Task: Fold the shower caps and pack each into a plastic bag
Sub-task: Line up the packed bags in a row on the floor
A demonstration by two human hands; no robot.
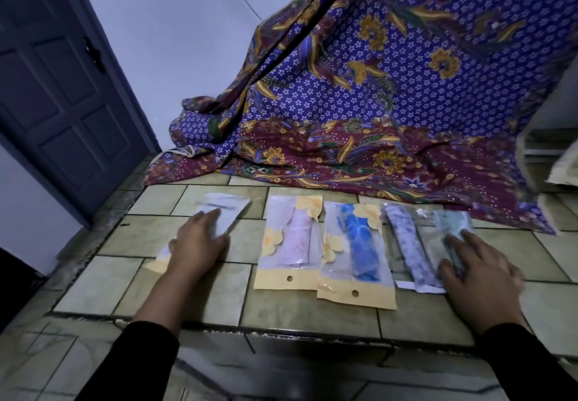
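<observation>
five packed bags lie side by side on the tiled ledge [297,310]: a white bag [225,213] at the left end, then a pink cap bag [289,244], a blue cap bag [353,250], a purple-speckled bag [406,244] and a green bag [453,222] at the right end, each with a cap folded into a narrow strip inside

the left hand [197,244] lies flat on the white bag, fingers straight and close together, gripping nothing; the right hand [478,269] rests on the green bag with fingers spread and fairly straight, though blur hides whether a fingertip hooks the bag's edge

the packing looks all but done, and the step seems to be smoothing and lining up the two end bags; to do it well, press with the flat of the palm so air leaves and the fold stays tight, and slide each bag rather than lift it, bringing the tilted white bag square with the middle pair; the purple-speckled bag lies against the green one, so a careless drag could pull it askew

behind the row a batik cloth [391,87] drapes down onto the ledge, and a door [62,103] stands at the left
</observation>
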